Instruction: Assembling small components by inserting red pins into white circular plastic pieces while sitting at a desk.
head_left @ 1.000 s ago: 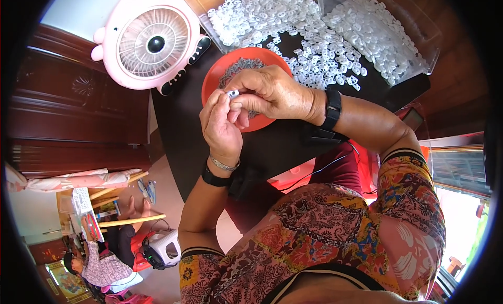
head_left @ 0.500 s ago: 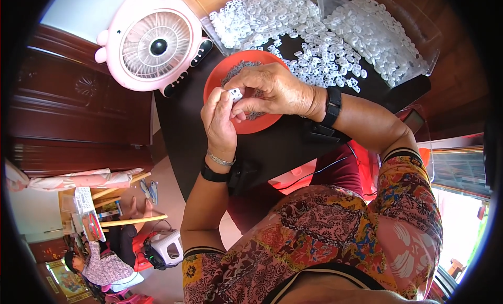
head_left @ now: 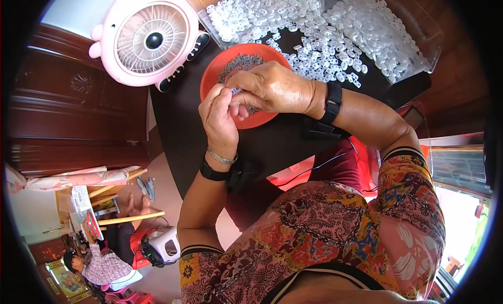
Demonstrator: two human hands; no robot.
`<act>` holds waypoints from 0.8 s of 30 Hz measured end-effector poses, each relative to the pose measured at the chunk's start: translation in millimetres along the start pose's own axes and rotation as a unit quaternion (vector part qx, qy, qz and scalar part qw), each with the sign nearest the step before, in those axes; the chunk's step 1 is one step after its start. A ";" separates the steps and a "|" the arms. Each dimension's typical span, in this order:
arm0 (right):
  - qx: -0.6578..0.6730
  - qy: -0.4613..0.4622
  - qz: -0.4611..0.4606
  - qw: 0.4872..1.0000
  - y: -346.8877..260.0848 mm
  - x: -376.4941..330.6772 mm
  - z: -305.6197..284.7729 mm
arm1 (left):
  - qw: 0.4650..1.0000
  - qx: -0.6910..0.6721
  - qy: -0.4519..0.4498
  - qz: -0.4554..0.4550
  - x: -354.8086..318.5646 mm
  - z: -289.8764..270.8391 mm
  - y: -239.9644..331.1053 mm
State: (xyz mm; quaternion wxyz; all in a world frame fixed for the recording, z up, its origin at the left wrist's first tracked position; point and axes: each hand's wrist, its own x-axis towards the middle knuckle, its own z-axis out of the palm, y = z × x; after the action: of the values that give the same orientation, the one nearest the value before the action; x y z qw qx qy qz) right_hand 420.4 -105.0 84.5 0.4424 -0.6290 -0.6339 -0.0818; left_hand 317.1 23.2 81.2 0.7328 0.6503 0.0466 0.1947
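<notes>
Over an orange-red bowl [head_left: 207, 76], my two hands meet at the fingertips. My left hand [head_left: 219, 118] is closed in a pinch on a small white plastic piece [head_left: 235, 90] with dark holes. Closed thumb and forefinger of my right hand [head_left: 280, 89] press against the same piece and cover most of it. Whether anything tiny sits in the right fingertips is hidden. Many small grey pieces, which look like screws [head_left: 232, 68], lie in the bowl beneath. Loose white pieces [head_left: 322, 60] of the same kind are scattered on the dark table right of the bowl.
Heaps of white pieces [head_left: 262, 15] and a clear plastic bag [head_left: 377, 37] full of them lie at the table's far side. A pink fan [head_left: 116, 42] stands far left. A black cable [head_left: 304, 174] runs near my lap. Another person [head_left: 110, 267] sits at lower left.
My right fingers have closed over the white piece, which showed more openly before. The view has shifted slightly; my left hand still pinches the piece over the bowl.
</notes>
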 end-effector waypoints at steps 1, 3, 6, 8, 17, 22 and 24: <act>-0.009 -0.005 0.000 1.000 -0.6 -0.7 0.7 | 1.000 -0.001 0.001 -0.002 -0.7 0.3 -0.5; -0.019 -0.001 0.002 1.000 -2.0 -1.4 2.3 | 1.000 -0.011 0.019 -0.014 -2.2 3.0 0.2; -0.039 0.012 -0.009 0.999 -1.4 -0.9 4.5 | 0.999 -0.008 0.041 -0.004 -5.7 6.3 2.1; -0.048 0.020 -0.019 0.998 -2.0 -0.8 4.7 | 0.999 -0.012 0.035 -0.001 -5.9 5.1 1.3; -0.042 0.033 -0.036 0.998 -2.5 0.0 -0.2 | 0.999 0.009 0.026 0.023 -4.9 7.1 4.4; 0.055 0.066 0.028 0.996 3.3 2.3 -4.4 | 0.997 0.038 0.038 0.057 -3.9 6.6 1.9; 0.100 0.041 0.105 0.989 1.6 1.4 -7.5 | 0.997 0.039 0.036 0.058 -3.2 5.9 1.1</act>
State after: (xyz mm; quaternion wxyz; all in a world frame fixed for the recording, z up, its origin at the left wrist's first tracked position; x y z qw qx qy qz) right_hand 425.5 -108.6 89.2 0.5352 -0.6409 -0.5504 0.0030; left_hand 315.9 16.7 82.6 0.6922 0.6725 0.0427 0.2584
